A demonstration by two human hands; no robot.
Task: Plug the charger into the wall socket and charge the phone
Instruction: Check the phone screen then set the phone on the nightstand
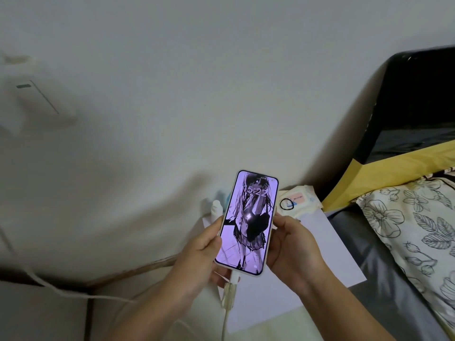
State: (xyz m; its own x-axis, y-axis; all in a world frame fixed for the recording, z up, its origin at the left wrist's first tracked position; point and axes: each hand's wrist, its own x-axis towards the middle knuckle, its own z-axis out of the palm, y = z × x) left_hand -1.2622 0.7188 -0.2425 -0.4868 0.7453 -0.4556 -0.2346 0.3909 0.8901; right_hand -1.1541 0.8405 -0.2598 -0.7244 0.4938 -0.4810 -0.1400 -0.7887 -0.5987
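Note:
The phone (247, 223) is lit, showing a purple lock-screen picture and a clock. Both hands hold it upright over the white bedside table (320, 242): my left hand (197, 252) grips its left edge, my right hand (293, 252) its right edge. A white charging cable (227, 301) is plugged into the phone's bottom end and hangs down. The cable runs left across the floor and up the wall toward a blurred white charger block (29, 104) at the upper left. The socket itself is hidden.
On the table behind the phone lie a pack of wipes (301, 200) with a black hair tie (286, 204) and a small white bottle (216, 209). A bed with a floral pillow (413, 225) and a black headboard (413, 104) fills the right side.

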